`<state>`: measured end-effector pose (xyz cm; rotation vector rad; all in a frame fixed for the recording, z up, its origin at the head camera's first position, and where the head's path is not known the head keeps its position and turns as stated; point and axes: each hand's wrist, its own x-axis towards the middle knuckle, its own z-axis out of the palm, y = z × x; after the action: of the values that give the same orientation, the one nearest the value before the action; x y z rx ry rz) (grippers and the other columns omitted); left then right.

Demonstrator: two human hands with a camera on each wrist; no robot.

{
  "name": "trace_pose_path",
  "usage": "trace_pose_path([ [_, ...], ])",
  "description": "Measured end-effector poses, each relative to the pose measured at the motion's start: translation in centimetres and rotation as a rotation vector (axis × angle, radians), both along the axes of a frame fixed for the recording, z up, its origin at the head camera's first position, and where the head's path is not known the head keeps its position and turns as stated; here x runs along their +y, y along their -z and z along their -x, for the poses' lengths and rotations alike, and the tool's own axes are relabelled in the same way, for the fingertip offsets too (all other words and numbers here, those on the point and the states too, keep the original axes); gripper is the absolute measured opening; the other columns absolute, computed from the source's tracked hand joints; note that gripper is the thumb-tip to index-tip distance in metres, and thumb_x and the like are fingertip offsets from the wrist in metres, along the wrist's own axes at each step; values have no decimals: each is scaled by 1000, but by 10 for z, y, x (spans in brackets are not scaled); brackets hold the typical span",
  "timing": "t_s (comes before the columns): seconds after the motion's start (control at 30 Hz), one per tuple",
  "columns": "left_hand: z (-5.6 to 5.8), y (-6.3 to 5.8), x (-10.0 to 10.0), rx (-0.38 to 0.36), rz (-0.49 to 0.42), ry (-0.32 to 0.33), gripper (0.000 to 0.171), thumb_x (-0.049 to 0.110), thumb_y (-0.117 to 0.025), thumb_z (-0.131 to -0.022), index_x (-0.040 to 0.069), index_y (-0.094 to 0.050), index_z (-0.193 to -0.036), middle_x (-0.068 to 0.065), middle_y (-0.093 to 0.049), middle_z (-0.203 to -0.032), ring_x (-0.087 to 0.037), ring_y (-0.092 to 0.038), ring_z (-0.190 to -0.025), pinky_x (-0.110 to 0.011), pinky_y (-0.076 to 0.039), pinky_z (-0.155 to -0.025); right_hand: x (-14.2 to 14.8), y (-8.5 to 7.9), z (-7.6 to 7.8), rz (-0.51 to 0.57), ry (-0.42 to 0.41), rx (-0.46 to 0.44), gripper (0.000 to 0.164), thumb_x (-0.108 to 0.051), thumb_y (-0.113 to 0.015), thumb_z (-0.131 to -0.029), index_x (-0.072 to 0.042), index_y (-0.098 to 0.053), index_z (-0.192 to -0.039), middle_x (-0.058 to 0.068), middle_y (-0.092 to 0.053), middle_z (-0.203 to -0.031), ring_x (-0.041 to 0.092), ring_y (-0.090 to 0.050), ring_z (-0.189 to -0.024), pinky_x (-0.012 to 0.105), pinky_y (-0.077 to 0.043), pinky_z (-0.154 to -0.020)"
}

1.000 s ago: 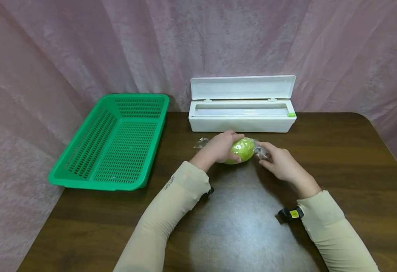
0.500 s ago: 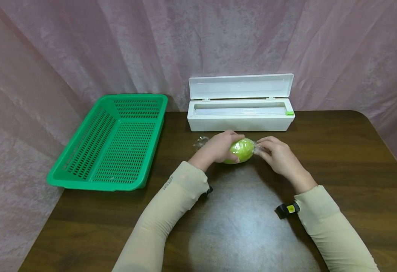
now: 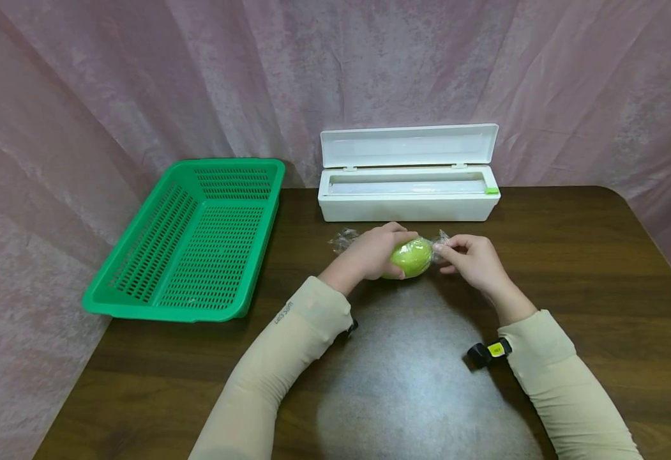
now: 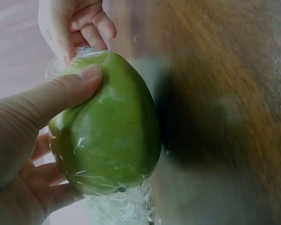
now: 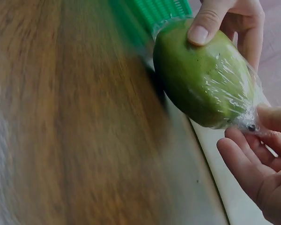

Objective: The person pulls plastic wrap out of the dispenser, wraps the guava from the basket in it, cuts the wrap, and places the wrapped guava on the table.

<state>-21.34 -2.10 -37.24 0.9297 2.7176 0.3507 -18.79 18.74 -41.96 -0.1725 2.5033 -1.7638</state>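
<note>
A smooth green fruit (image 3: 413, 258), much like a mango, is wrapped in clear cling film. My left hand (image 3: 374, 251) grips it from the left, thumb pressed on its side and the other fingers curled round behind. On the right end, the film gathers into a crumpled tail (image 3: 442, 244), pinched between thumb and fingers of my right hand (image 3: 475, 260). Another loose bunch of film (image 3: 343, 240) sticks out past the left hand. The right wrist view shows the film (image 5: 251, 123) drawn tight and creased toward the pinched end of the fruit (image 5: 196, 75).
Behind the hands, a white cling film box (image 3: 408, 209) stands with its lid (image 3: 408, 147) raised and a roll inside. To the left sits a green slotted basket (image 3: 168, 311). Everything rests on a dark wooden table (image 3: 588, 275) before a pink curtain (image 3: 415, 64).
The right-hand fingers have shifted at the film's end, and the tail now stands up above the fingertips. The left hand keeps its grip on the fruit, which stays in about the same spot.
</note>
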Motion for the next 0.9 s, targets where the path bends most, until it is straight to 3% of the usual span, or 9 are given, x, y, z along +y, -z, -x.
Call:
trace_pose_path([
  [0.23,-4,1,0,49,25,26,79,29,-80,-76,21,-41,-144,-2,-43,-144,-21,-50,-123,-37,-45,-101,-1,0,2,150,-1,-124,25,-14,-61,-92,3,-46,-101,-1,-62,-74,11,-67,-68,34,-58,-65],
  [0.4,-6,2,0,81,24,36,79,30,-80,-75,21,-41,-144,-2,-44,-143,-21,-50,-123,-37,-45,-101,0,2,4,254,2,-225,20,-9,-57,-93,0,-44,-104,-4,-62,-74,10,-65,-67,30,-58,-66],
  [0.57,-7,2,2,94,60,56,80,32,-79,-76,23,-40,-144,-1,-43,-143,-20,-49,-124,-38,-47,-98,0,1,2,278,40,-281,21,-5,-55,-93,-5,-39,-107,-3,-62,-76,10,-65,-64,30,-58,-65],
  [0.73,-5,1,3,78,51,51,79,31,-80,-75,22,-41,-144,-1,-44,-142,-19,-49,-123,-36,-45,-100,-1,2,-1,160,67,-166,24,-10,-59,-92,-4,-39,-103,5,-66,-76,12,-67,-63,32,-58,-62],
  [0.9,-1,2,-1,24,-13,29,78,27,-80,-75,20,-43,-143,-1,-44,-142,-19,-50,-124,-33,-43,-102,1,-5,-5,-158,94,48,35,-27,-61,-93,2,-51,-108,20,-66,-98,18,-67,-77,29,-56,-64],
])
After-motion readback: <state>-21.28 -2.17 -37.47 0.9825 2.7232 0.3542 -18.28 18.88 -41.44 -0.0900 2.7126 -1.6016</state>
